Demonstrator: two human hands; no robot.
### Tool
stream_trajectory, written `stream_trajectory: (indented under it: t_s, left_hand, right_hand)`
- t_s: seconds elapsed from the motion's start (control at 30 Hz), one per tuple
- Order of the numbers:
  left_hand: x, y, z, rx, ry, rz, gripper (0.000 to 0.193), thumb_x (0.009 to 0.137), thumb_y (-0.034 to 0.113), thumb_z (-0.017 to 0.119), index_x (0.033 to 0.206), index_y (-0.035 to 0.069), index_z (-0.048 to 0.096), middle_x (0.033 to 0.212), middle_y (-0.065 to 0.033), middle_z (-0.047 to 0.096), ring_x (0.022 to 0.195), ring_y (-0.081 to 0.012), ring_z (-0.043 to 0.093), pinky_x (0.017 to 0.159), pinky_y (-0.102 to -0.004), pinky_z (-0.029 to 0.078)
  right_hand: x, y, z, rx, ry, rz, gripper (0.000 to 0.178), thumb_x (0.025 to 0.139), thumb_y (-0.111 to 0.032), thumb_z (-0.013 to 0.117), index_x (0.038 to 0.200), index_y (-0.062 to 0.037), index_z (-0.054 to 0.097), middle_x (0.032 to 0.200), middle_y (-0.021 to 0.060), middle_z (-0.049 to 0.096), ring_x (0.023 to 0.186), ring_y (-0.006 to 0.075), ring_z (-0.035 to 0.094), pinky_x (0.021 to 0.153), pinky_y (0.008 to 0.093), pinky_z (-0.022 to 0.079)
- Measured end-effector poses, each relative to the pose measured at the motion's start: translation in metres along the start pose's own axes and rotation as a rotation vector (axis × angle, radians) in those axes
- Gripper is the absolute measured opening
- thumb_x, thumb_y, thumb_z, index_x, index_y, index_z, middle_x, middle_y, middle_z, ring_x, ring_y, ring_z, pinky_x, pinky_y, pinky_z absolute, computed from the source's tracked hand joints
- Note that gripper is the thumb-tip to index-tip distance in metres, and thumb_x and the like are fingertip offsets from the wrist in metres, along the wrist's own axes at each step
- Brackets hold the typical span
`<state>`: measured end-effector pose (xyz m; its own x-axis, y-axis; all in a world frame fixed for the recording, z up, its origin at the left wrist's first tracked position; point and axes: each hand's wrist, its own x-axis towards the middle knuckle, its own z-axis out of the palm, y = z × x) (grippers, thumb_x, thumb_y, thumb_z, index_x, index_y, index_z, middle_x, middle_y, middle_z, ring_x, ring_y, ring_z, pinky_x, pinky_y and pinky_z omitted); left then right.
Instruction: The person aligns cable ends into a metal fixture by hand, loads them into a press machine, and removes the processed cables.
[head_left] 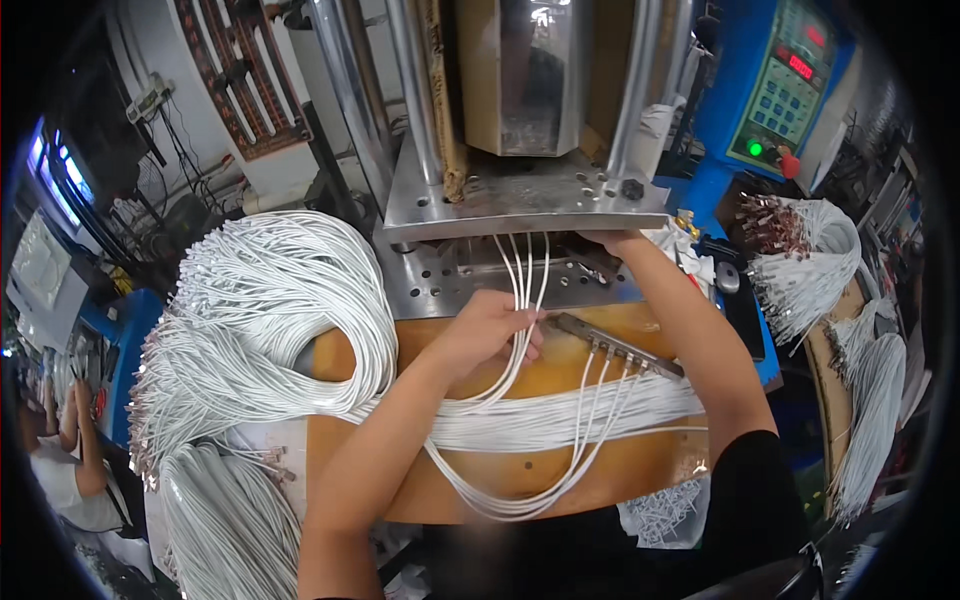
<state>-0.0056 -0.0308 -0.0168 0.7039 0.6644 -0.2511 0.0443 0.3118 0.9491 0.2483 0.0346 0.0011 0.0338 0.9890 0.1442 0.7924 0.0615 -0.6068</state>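
My left hand (492,328) is closed around several white cables (521,352) in front of the press. Their upper ends run up under the steel press plate (520,205). My right hand (612,238) reaches under the right part of that plate, and its fingers are hidden there. Between my forearms a metal bar fixture (622,347) lies slantwise on the wooden board (490,330), with several cable ends set along it. Those cables loop down toward me. A flat bundle of white cables (560,418) stretches across the board under them.
A large coiled heap of white cables (290,290) fills the left side, with another bundle (225,510) below it. Right of the press stands a blue control box (775,90) with a red display. More cable bundles (810,260) hang farther right. A bag of small white parts (665,515) is near me.
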Motion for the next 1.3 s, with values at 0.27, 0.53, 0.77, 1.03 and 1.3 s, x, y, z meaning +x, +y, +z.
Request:
stream_trajectory:
  t_s: [0.27, 0.53, 0.77, 1.03, 1.3]
  left_hand:
    - [-0.003, 0.002, -0.005, -0.060, -0.041, 0.043, 0.026, 0.098, 0.017, 0.054, 0.117, -0.001, 0.058, 0.081, -0.0084, 0.065, 0.072, -0.0195, 0.068, 0.064, -0.0287, 0.056]
    - [-0.022, 0.022, -0.004, -0.085, -0.306, 0.064, 0.028, 0.098, 0.021, 0.056, 0.117, 0.001, 0.060, 0.080, -0.0060, 0.065, 0.070, -0.0163, 0.067, 0.061, -0.0260, 0.053]
    - [-0.084, 0.025, 0.026, 0.377, -0.661, 0.100, 0.024, 0.097, 0.023, 0.059, 0.102, 0.001, 0.066, 0.070, -0.0037, 0.062, 0.066, -0.0121, 0.062, 0.057, -0.0276, 0.048]
    - [-0.171, 0.075, -0.086, -0.189, 0.920, 0.496, 0.031, 0.096, 0.019, 0.054, 0.070, 0.004, 0.059, 0.058, -0.0083, 0.062, 0.048, -0.0174, 0.061, 0.048, -0.0261, 0.050]
    - [-0.111, 0.036, -0.013, 0.597, 0.381, 0.280, 0.020, 0.092, 0.019, 0.064, 0.083, 0.001, 0.065, 0.073, -0.0047, 0.065, 0.067, -0.0086, 0.062, 0.059, -0.0224, 0.049]
  right_hand:
    - [0.027, 0.017, 0.020, -0.439, 0.102, -0.134, 0.033, 0.093, -0.026, 0.055, 0.120, -0.0071, 0.058, 0.122, 0.0131, 0.059, 0.115, 0.0303, 0.054, 0.101, 0.0408, 0.042]
    - [-0.024, 0.021, -0.015, -0.081, 0.198, -0.236, 0.031, 0.091, -0.029, 0.060, 0.106, -0.0029, 0.067, 0.093, 0.0131, 0.069, 0.081, 0.0259, 0.064, 0.076, 0.0356, 0.050]
    - [-0.093, -0.008, -0.018, -0.074, 0.027, -0.115, 0.036, 0.085, -0.035, 0.070, 0.079, 0.0000, 0.070, 0.062, 0.0114, 0.064, 0.058, 0.0200, 0.060, 0.057, 0.0335, 0.048]
    - [-0.138, 0.018, -0.031, -0.427, 0.127, -0.268, 0.036, 0.082, -0.036, 0.070, 0.075, -0.0003, 0.069, 0.067, 0.0147, 0.065, 0.064, 0.0284, 0.065, 0.060, 0.0403, 0.050]
    - [-0.199, -0.008, -0.089, -0.343, -0.525, -0.027, 0.026, 0.087, -0.027, 0.064, 0.090, -0.0017, 0.068, 0.085, 0.0168, 0.066, 0.082, 0.0346, 0.064, 0.072, 0.0417, 0.049]
